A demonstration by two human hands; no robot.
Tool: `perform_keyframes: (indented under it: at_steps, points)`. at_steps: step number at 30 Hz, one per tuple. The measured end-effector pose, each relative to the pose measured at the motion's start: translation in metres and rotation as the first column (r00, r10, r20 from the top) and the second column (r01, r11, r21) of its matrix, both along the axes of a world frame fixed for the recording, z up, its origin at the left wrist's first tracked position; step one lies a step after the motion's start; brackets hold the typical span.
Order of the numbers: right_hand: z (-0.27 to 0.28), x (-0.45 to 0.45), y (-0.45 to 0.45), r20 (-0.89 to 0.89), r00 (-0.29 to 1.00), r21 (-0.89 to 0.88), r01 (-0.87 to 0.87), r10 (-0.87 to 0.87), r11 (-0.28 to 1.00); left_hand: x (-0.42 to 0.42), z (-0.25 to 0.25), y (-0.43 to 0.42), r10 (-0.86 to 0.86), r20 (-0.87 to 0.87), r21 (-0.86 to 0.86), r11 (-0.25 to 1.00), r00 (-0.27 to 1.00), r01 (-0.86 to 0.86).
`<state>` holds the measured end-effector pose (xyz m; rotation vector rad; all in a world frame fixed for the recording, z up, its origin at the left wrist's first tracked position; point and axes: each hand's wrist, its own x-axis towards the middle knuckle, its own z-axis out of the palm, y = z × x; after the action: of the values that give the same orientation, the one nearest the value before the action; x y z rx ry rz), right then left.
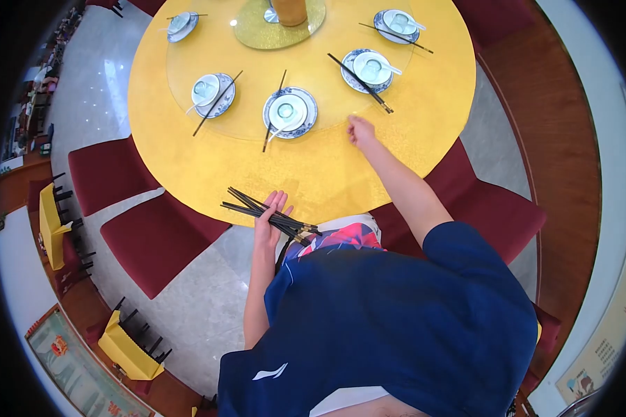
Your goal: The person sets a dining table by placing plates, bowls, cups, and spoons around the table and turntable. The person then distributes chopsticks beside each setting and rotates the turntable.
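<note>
Several black chopsticks lie in a bundle (264, 216) across my left hand (274, 208), near the table's front edge, with its fingers partly extended under and around them. Over the yellow round table (209, 167), my right hand (359, 131) has its fingers curled together; whether anything is between them is too small to tell. Just beyond it is a place setting (371, 70) with a pair of chopsticks (359, 83) slanting across the plate. Another setting (289, 112), left of my right hand, has chopsticks (275, 111) along its left side.
More settings stand at the left (214, 96), far left (182, 26) and far right (397, 26). A gold round stand (252, 29) is at the table's far side. Dark red chairs (153, 243) surround the near edge. A curved wooden panel (553, 167) runs along the right.
</note>
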<state>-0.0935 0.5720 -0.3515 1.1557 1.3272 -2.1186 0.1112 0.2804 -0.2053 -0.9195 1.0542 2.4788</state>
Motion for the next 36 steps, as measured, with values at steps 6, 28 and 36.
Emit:
perform_keyframes:
  at_steps: [6,28,36]
  points:
    - [0.055,0.111,-0.059,-0.132,0.737,-0.011,-0.669,0.663,0.743,0.003,-0.015,0.012,-0.031,-0.034,0.035,0.999,0.999,0.032]
    - [0.112,0.221,0.089,-0.361,0.278,0.007,-0.954,0.89,0.301,0.036,-0.035,0.129,-0.128,-0.085,0.065,0.989,0.988,0.133]
    - [0.086,0.196,0.165,-0.392,0.492,0.253,-0.755,0.778,0.605,0.069,-0.053,0.147,0.051,-0.097,0.075,0.996,0.994,-0.043]
